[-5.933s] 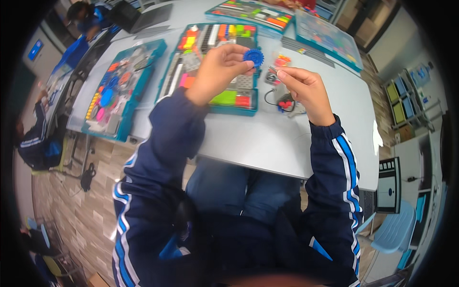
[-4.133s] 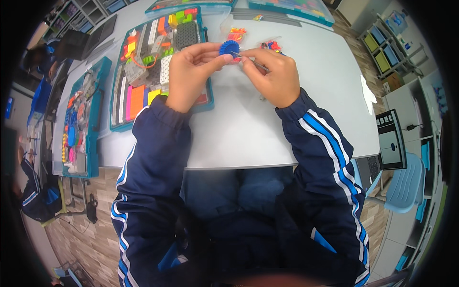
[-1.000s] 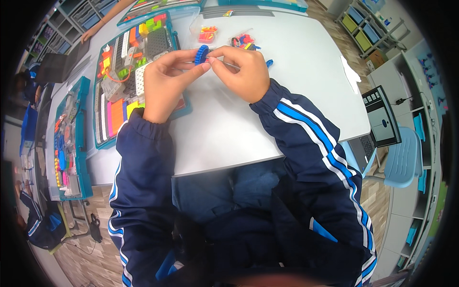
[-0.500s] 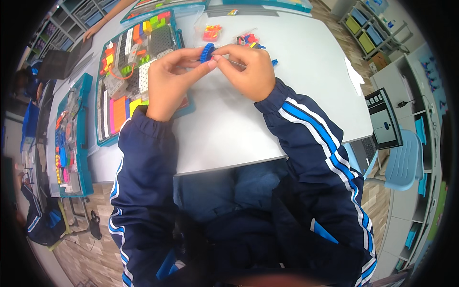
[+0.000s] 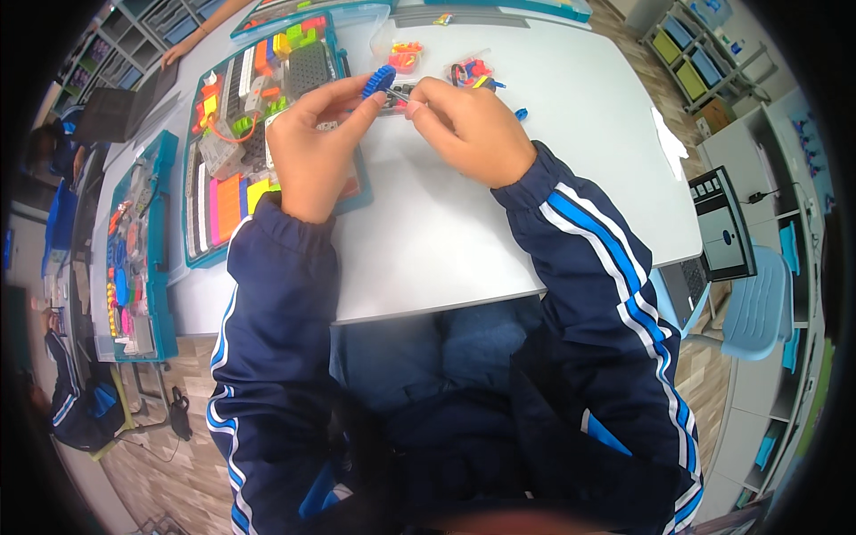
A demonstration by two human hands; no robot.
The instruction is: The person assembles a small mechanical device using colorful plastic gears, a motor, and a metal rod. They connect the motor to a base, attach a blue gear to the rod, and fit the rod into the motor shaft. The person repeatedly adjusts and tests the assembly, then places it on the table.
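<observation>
Tabletop [image 5: 428, 241]: white, its near edge crossing above the person's lap; it bears the cases and packets listed below.
Main case [image 5: 355, 198]: teal-rimmed, on the left part of the tabletop, filled with coloured blocks, pale strips, a dark perforated plate and a grey unit beside an orange cable; the left hand [image 5: 312, 147] overlaps its right side.
Side case [image 5: 160, 294]: teal-walled, farther left, with loose pieces in blue, yellow, pink and grey.
Laptop [image 5: 724, 223]: unfolded, beyond the tabletop's right edge, screen lit.
Left hand: thumb and fingers pinched narrowly on a blue gear [image 5: 379, 82].
Right hand [image 5: 477, 129]: thumb and forefinger pinched on a thin grey rod [image 5: 399, 94], the remaining fingers curled.
Mixed packet [image 5: 473, 73]: clear, with red and yellow pieces, beyond the right hand.
Orange packet [image 5: 406, 59]: clear, lying beyond the gear.
Blue gear: toothed, tilted, held above the tabletop near the main case's right rim.
Grey rod: spans from gear to right fingertips; whether it enters the gear's hole cannot be told.
</observation>
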